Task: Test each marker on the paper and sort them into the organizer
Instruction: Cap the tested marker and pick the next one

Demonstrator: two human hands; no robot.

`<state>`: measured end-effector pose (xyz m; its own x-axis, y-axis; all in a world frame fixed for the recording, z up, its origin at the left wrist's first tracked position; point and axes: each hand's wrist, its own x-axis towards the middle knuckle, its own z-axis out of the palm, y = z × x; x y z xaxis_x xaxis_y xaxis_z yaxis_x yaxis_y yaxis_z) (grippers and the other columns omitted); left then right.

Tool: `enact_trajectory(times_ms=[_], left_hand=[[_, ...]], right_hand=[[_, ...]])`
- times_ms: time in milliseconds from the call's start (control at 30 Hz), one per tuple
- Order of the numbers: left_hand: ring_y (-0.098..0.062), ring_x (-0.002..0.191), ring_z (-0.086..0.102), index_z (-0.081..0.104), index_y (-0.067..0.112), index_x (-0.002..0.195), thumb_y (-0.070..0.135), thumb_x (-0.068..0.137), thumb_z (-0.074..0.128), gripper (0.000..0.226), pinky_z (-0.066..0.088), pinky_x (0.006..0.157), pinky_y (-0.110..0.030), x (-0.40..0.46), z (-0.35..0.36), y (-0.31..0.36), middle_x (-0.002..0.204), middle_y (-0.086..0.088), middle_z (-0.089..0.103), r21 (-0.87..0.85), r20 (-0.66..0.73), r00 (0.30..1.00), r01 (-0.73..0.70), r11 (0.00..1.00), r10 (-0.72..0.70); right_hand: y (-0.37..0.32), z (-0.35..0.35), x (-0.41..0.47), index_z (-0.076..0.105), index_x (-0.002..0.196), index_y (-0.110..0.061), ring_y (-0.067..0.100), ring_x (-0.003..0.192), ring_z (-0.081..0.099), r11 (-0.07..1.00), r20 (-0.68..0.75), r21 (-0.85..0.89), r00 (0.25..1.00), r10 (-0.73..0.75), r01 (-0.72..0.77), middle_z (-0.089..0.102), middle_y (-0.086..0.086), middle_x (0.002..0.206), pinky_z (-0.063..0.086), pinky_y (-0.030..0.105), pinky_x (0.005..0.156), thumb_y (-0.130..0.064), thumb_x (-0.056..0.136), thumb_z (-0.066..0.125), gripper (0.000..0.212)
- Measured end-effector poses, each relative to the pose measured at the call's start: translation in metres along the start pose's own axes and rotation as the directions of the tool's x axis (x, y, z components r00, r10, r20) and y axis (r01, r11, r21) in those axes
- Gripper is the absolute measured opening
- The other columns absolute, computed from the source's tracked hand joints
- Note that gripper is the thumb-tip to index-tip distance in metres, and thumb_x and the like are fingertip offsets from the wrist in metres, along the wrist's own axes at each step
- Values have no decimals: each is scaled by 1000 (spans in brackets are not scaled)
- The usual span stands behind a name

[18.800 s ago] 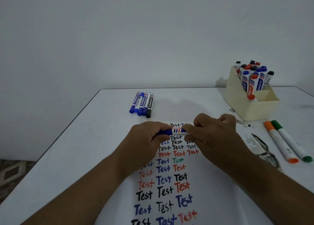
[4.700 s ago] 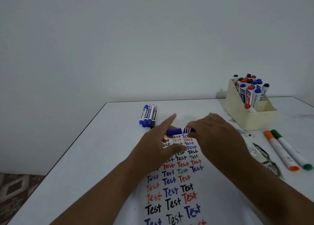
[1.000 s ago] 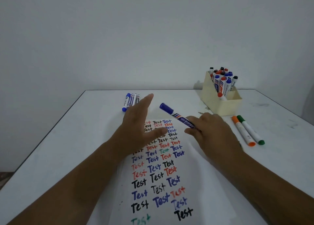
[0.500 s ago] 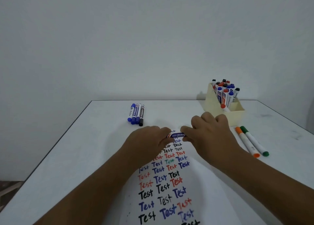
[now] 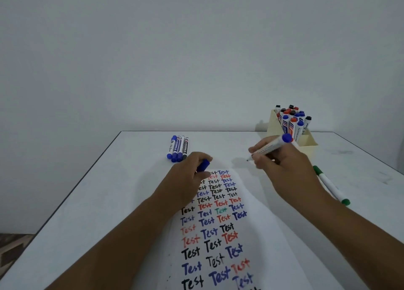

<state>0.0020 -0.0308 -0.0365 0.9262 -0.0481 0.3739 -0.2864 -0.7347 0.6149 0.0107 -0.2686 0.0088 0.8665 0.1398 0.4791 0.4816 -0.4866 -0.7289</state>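
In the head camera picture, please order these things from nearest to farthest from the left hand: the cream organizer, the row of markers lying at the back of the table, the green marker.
1. Row of markers: just behind the left hand.
2. Green marker: far right, beyond the right hand.
3. Cream organizer: back right corner.

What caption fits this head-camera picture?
Right hand poises an uncapped blue marker above the paper; left hand holds its cap.
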Motion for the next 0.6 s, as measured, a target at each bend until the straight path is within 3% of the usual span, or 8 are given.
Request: enact_trajectory(times_ms=[100, 200, 333, 467, 600], left_hand=[[1, 93, 59, 56, 28, 133, 20, 97, 56, 36, 41, 86, -9, -2, -2, 1, 112, 17, 61, -2, -29, 999, -22, 1000, 22], [7, 92, 56, 60, 32, 129, 20, 95, 59, 35, 39, 84, -1, -2, -2, 2, 108, 16, 65, -6, -86, 995, -41, 999, 40], [8, 87, 59, 63, 34, 125, 15, 93, 61, 37, 42, 84, -2, -2, -2, 2, 107, 13, 67, -87, -77, 996, -52, 995, 45], [12, 92, 56, 63, 37, 122, 22, 92, 63, 33, 42, 81, -3, -4, -2, 3, 94, 31, 58, -58, -79, 994, -85, 995, 80], [5, 93, 57, 66, 31, 115, 21, 91, 64, 25, 44, 79, -5, -3, -3, 6, 86, 31, 59, -16, -76, 989, -129, 992, 127]], right_hand=[[-6, 2, -7, 74, 92, -27, 18, 94, 73, 945, 39, 319, 997, 64, -73, 76, -8, 101, 58, 49, 90, -12, 87, 76, 17], [-12, 4, -14, 74, 95, -12, 29, 91, 75, 867, 66, 487, 994, 86, -108, 77, 9, 94, 57, 54, 92, 0, 86, 73, 15], [-13, 11, -19, 72, 96, -10, 30, 88, 76, 880, 96, 465, 994, 59, -97, 77, 11, 90, 58, 58, 88, 2, 88, 70, 14], [-11, 16, -18, 73, 90, -27, 29, 88, 75, 909, 94, 408, 994, 50, -84, 77, 7, 90, 58, 60, 83, -18, 83, 78, 12], [-12, 18, -18, 73, 90, -22, 27, 85, 76, 904, 99, 418, 994, 53, -90, 77, 8, 89, 58, 60, 84, -9, 86, 77, 14]])
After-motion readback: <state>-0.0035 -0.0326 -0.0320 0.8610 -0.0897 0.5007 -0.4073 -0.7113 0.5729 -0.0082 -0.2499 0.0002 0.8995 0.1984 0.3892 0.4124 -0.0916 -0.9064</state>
